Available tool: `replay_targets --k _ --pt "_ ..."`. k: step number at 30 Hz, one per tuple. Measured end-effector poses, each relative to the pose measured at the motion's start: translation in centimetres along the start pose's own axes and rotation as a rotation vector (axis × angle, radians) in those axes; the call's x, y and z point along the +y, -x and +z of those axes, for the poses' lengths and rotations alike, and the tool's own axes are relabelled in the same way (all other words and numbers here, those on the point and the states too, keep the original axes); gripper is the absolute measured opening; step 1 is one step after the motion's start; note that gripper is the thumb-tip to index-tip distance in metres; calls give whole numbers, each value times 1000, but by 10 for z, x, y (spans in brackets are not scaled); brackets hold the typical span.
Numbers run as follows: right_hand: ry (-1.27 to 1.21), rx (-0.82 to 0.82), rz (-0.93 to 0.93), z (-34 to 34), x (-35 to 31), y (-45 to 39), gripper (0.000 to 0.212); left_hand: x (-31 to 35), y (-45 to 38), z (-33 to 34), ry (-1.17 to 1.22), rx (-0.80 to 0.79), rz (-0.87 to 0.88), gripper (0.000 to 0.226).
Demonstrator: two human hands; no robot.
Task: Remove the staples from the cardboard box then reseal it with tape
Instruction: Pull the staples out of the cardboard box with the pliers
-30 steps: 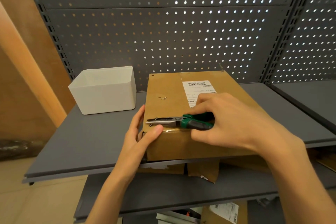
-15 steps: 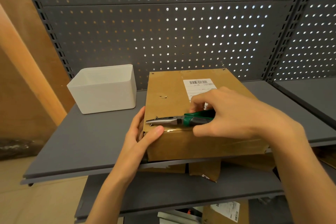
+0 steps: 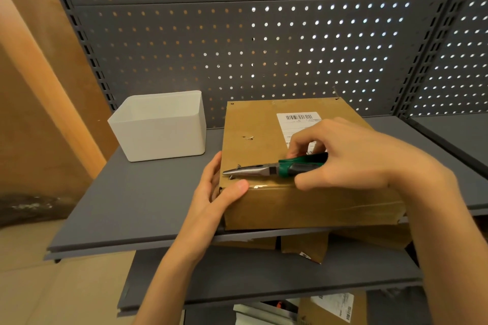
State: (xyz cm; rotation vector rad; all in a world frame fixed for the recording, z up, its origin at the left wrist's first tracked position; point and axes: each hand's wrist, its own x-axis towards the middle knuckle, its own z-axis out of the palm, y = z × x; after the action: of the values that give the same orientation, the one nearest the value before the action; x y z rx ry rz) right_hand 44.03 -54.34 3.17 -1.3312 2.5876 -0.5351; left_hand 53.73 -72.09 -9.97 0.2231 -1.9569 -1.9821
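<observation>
Two hands of mine are on the job, both forearms cut off by the bottom edge of the view. Farthest left a brown wooden panel (image 3: 31,103) runs out of frame. Next comes a white plastic bin (image 3: 161,126) on the grey shelf (image 3: 137,208); its inside is too washed out to tell what it holds. My left hand (image 3: 211,200) braces the near left corner of the cardboard box (image 3: 303,206), thumb lying along the top edge and the fingers flat against the left side, mostly hidden behind the corner. The box sits on the shelf just right of the bin, near the front edge. On its lid lies a small loose staple (image 3: 249,138), tiny and hard to make out. The tips of the needle-nose pliers (image 3: 266,170) reach toward the near left corner, where a bent staple (image 3: 239,167) sticks up against the metal nose; whether the tips actually bite it I cannot tell. My right hand (image 3: 351,158) is clenched round the green and grey handles, covering most of them. It also hides the lower part of the white shipping label (image 3: 298,124), which shows a barcode and lines of print too blurred to read. Below the shelf, cardboard flaps (image 3: 303,245) hang down, and further down sits another labelled carton (image 3: 332,309), cut off by the frame
</observation>
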Motion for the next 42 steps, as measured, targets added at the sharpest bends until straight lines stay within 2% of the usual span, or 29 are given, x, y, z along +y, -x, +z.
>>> replay_targets --k 4,8,16,23,25,29,35,39,42 --pt "-130 196 55 -21 22 1 22 1 0 -1 -20 -7 -18 104" --pt "-105 200 77 -28 29 -1 24 2 0 -1 -27 -8 -45 113" --pt "-120 287 37 -5 24 -9 27 2 -1 -2 -18 1 -23 108" --pt "-87 316 15 2 7 -26 11 3 -1 -1 7 -11 -6 104" --pt "-74 334 -1 5 -3 -37 13 4 -1 0 15 -12 -1 106" --pt "-79 402 -15 9 -22 -69 18 3 -1 0 21 -9 3 90" --pt "51 472 27 14 -47 -127 30 5 0 0 10 -13 9 92" --pt "154 453 45 29 -52 -153 24 4 0 -1 6 -7 12 94" --pt "175 418 39 37 -48 -158 30 4 -1 -1 -3 -6 6 95"
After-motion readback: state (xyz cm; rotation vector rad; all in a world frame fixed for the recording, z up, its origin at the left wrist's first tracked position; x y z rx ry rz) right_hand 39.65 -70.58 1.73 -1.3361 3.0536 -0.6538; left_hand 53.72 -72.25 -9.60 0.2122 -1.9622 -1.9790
